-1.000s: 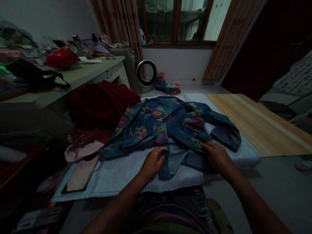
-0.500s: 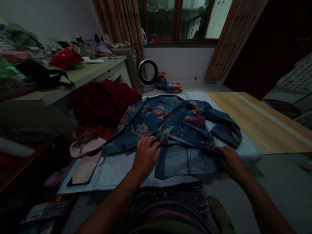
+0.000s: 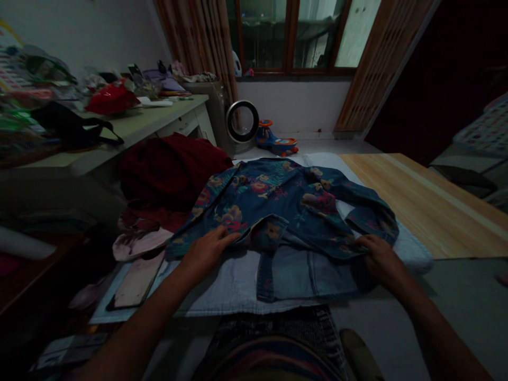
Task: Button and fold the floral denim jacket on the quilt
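Note:
A blue denim jacket with a floral print lies spread over a pale cloth on the table. My left hand is closed on the near left edge of the jacket, thumb and fingers pinching the fabric. At the near right edge, my right hand grips the jacket's hem between thumb and fingers. Between my hands one front corner stands up folded, and the lighter inner side of the jacket shows below it. The right sleeve lies bent beyond my right hand.
A phone and a pink cloth lie left of the jacket. Dark red fabric is heaped behind them, beside a cluttered desk. Bare wood tabletop extends right. A ride-on toy stands by the far wall.
My left hand has moved left along the jacket's edge, and the front corner near it has lifted and turned over. My right hand keeps its hold, shifted slightly.

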### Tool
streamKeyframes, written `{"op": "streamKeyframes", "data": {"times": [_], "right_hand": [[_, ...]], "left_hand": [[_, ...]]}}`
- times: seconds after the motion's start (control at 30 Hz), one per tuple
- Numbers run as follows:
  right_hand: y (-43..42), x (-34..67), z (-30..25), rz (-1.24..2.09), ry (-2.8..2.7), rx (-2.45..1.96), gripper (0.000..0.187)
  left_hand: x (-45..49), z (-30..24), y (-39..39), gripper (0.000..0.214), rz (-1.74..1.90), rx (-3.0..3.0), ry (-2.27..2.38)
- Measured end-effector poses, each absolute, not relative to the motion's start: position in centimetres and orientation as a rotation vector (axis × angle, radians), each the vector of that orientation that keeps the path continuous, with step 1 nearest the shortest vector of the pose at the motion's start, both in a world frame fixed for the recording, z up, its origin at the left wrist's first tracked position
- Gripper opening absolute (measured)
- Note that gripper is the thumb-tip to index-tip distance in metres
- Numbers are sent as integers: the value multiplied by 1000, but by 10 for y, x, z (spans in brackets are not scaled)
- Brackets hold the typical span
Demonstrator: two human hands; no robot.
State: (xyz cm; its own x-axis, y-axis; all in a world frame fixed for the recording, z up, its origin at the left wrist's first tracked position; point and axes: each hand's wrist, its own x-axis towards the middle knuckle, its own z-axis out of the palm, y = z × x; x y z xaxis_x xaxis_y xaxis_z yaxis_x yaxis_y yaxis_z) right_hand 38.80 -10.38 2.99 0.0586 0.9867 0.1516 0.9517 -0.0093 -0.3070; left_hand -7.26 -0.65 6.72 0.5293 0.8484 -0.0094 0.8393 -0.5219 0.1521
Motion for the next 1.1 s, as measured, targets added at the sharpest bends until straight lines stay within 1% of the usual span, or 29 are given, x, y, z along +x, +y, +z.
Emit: {"op": "streamKeyframes", "data": {"times": [0.07,0.17,0.27,0.33,0.4,0.47,0.53,0.57,0.67,0.7,0.77,0.87,0.93,0.97,1.03,1.1], "right_hand": [[-97,380,45,321,-2001,-1889,38],[-82,368,72,609,-2093,-1735,35],[-55,362,91,775,-2116,-1743,38],[-28,362,97,755,-2072,-1832,41],[6,366,98,657,-2042,-1928,40],[43,372,95,503,-2085,-2048,39],[77,378,92,263,-2031,-2233,46],[92,380,90,199,-1986,-2320,49],[124,379,87,203,-1871,-2499,57],[131,377,87,244,-1839,-2538,61],[142,370,86,308,-1768,-2615,68],[150,357,81,295,-1730,-2711,75],[155,352,75,234,-1797,-2721,74],[157,350,72,219,-1854,-2714,70],[161,350,68,252,-1975,-2693,57],[165,351,68,324,-2039,-2679,44]], "left_hand": [[-75,68,-11,54,28,2638,1431],[-77,68,-14,44,-113,2628,1342],[-79,74,-9,44,-205,2516,1196],[-80,87,4,52,-252,2412,1045],[-78,104,24,62,-289,2321,914],[-71,120,54,55,-243,2287,898],[-60,130,90,50,-56,2320,1041],[-55,132,109,50,56,2354,1170],[-41,127,165,56,253,2409,1709],[-38,122,180,58,283,2351,1856],[-33,111,205,62,243,2231,2008],[-26,91,228,67,125,2117,2019],[-21,80,236,77,84,2107,2005],[-19,75,238,83,79,2116,2011],[-16,68,241,94,58,2126,2022],[-15,64,243,96,15,2109,2034]]}}
